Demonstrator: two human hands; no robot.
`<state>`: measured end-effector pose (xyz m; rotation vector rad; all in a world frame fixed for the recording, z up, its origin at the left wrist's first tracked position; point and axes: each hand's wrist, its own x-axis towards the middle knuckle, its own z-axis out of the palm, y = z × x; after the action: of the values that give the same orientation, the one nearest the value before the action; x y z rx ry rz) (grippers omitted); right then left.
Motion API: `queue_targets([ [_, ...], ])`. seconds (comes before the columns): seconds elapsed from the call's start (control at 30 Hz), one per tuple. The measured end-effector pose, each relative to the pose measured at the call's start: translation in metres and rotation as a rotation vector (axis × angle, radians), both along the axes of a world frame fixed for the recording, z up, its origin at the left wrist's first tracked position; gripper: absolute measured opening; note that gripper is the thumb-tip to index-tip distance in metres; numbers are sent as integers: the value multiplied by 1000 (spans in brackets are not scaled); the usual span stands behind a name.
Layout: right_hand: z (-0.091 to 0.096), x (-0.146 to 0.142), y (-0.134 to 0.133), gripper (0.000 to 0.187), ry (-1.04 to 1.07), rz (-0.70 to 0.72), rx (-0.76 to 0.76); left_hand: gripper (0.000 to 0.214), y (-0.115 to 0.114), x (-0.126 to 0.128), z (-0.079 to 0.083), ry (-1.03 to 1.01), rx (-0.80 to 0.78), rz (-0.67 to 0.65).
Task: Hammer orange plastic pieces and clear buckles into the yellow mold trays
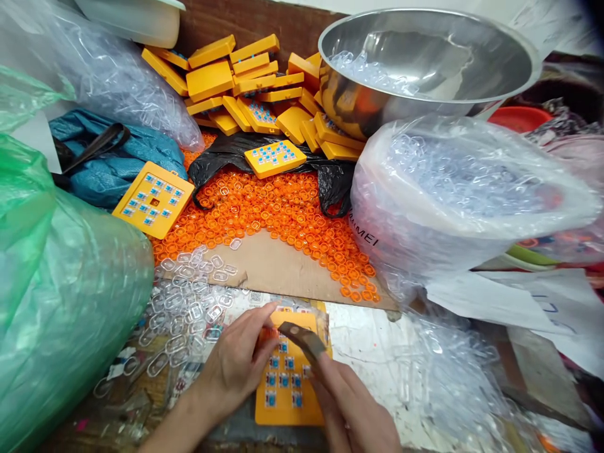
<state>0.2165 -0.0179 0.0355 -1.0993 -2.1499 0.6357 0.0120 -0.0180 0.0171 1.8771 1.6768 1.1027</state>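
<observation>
Panel [255, 17]: brown | wall [372, 5]: pale | worktop [365, 346]: whitish (brown lower left)

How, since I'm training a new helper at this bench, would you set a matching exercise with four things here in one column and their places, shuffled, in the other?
Things:
1. Metal bowl
2. Orange pieces
3. Green bag
4. Tool

Places:
A. Heaped around the middle of the view
B. At the left edge of the view
C. Held in the right hand
D. Towards the top right, with clear pieces inside

Right pairs: 1-D, 2-A, 3-B, 4-C
</observation>
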Motion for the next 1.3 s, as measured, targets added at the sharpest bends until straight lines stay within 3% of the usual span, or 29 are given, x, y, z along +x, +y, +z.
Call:
queue_targets([
  [0.1,3,-2,2,68,-28,4,28,45,0,-1,-4,-29,13,2],
  [0.27,-3,1,6,68,-115,122,-59,48,-3,-2,-3,-55,12,0],
  [0.33,-6,3,6,62,12,41,-105,50,-3,-4,2,-53,-29,-1],
  [0.4,-6,4,5,46,161,-163,-165,48,3,-8,8,-10,-51,13],
  [0.47,-4,4,5,34,237,-403,-269,37,20,-13,14,71,-31,58],
  [0.57,4,3,7,51,307,-600,-516,21,67,-20,16,162,-11,135],
  [0.67,10,3,9,60,392,-656,-687,20,121,-23,11,205,-68,170],
  [0.8,6,10,7,59,318,-677,-621,19,159,-22,7,237,-158,166],
  [1.0,-5,20,4,58,338,-692,-586,15,147,-20,4,208,-235,61],
  [1.13,-11,19,2,50,338,-619,-506,18,138,-15,-2,200,-218,63],
  [1.23,-19,20,-3,42,314,-576,-425,20,122,-11,5,172,-202,41],
  [1.3,-23,23,-5,35,300,-562,-342,23,99,-8,15,139,-181,3],
])
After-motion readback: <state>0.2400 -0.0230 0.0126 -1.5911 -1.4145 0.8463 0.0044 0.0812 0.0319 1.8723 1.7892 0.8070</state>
